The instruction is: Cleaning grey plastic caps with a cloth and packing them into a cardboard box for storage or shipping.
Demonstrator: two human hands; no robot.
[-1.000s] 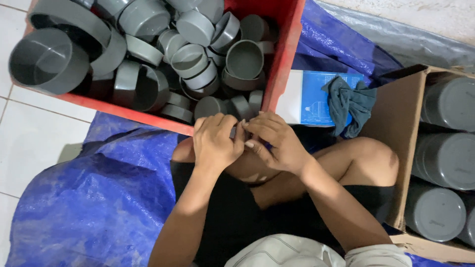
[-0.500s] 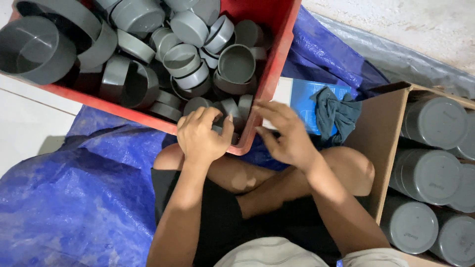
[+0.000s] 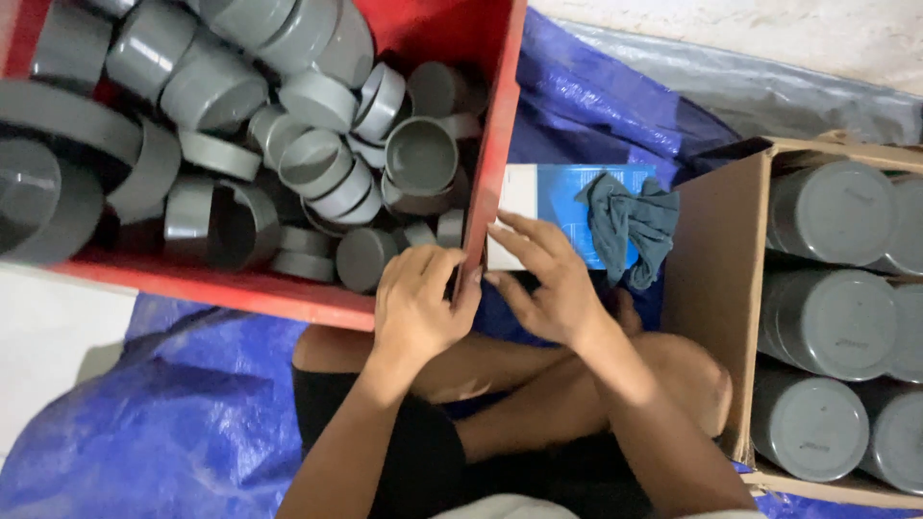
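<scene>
Your left hand sits at the near right corner of the red crate, fingers curled over the rim and reaching just inside, against a grey cap lying there. Whether those fingers pinch anything cannot be told; the fingertips are hidden behind the rim.

Your right hand is just outside the crate's right wall, fingers spread and flat, fingertips touching the near edge of a white-and-blue box. It grips nothing that shows. The two hands are close, nearly touching at the crate's corner.

The crate is heaped with grey caps of mixed sizes: small ones piled near the right wall, one open-side-up cup on top of them, much larger ones toward the left edge.

The box lies on the blue tarp between the crate and a cardboard carton. A grey-green rag lies crumpled across the box's right end, against the carton's wall.

The carton, at the right, holds stacks of large grey caps lying on their sides in rows, flat ends facing up toward you.

Your crossed legs sit below the hands, on the tarp. White floor shows at the left edge.
</scene>
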